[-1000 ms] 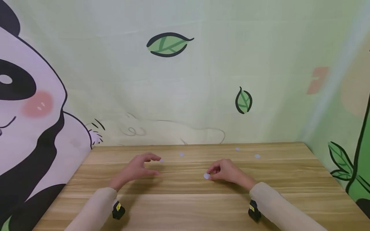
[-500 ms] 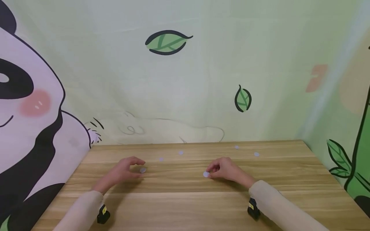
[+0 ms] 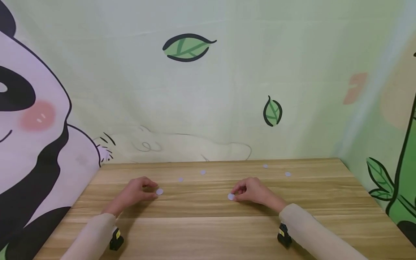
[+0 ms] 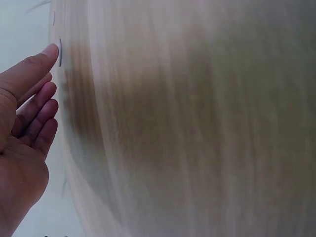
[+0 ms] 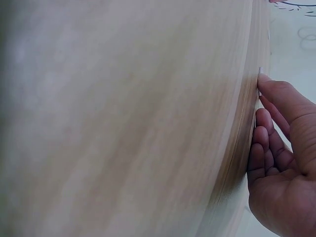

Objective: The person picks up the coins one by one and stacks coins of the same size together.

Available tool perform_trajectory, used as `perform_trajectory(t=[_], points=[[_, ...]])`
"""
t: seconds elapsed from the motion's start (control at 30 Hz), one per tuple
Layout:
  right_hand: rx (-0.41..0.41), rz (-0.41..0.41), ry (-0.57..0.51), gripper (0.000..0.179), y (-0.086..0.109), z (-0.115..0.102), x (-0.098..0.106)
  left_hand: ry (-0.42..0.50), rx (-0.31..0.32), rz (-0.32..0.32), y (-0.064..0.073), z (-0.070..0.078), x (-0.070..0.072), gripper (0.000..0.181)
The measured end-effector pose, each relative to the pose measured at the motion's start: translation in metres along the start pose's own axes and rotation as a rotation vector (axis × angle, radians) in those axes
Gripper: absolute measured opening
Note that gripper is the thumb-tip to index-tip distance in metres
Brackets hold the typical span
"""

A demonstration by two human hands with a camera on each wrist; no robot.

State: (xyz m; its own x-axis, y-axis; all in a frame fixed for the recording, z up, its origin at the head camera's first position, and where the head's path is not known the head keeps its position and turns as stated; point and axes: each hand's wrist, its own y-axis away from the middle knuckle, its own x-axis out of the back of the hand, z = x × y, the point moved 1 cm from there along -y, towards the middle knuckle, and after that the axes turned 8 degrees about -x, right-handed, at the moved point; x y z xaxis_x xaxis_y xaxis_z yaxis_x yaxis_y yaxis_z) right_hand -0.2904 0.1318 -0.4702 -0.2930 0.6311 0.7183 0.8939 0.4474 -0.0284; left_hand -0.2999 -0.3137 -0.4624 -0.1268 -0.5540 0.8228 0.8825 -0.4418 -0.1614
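Pale round flat discs lie on the wooden table. In the head view my left hand (image 3: 138, 191) pinches one disc (image 3: 160, 191) at its right edge, thumb nearer me and index finger beyond. The left wrist view shows that disc (image 4: 60, 53) edge-on at the thumb tip, the other fingers loosely curled. Farther right, my right hand (image 3: 255, 192) pinches another disc (image 3: 231, 196) between thumb and fingertips, its left part showing. The right wrist view has this disc (image 5: 260, 71) as a thin sliver by the thumb, with the remaining fingers curled beneath.
Toward the back of the wooden table (image 3: 195, 234) lie a small disc (image 3: 181, 179), a larger disc (image 3: 203, 172), another small disc (image 3: 265, 166) and a disc (image 3: 287, 174) at the right. A printed cloth backdrop (image 3: 227, 90) rises behind the table's rear edge.
My left hand has moved left and toward me, away from the small back disc, and its thumb and finger have closed on a larger disc. The right hand keeps its place and pinch.
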Motion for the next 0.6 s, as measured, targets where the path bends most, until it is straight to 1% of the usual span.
perform_trajectory(t=[0.27, 0.47, 0.6], points=[[-0.001, 0.005, 0.010, 0.010, -0.0008, -0.0005, 0.0008, 0.030, 0.044, -0.003, -0.0050, -0.0005, -0.0015, 0.027], [-0.003, 0.004, -0.002, 0.010, -0.0005, -0.0003, 0.0013, 0.043, 0.057, 0.006, -0.0070, 0.0001, -0.0024, 0.024], [-0.006, 0.002, 0.002, 0.010, -0.0012, 0.0013, 0.0009, 0.038, 0.052, 0.006, -0.0083, -0.0003, -0.0037, 0.021]])
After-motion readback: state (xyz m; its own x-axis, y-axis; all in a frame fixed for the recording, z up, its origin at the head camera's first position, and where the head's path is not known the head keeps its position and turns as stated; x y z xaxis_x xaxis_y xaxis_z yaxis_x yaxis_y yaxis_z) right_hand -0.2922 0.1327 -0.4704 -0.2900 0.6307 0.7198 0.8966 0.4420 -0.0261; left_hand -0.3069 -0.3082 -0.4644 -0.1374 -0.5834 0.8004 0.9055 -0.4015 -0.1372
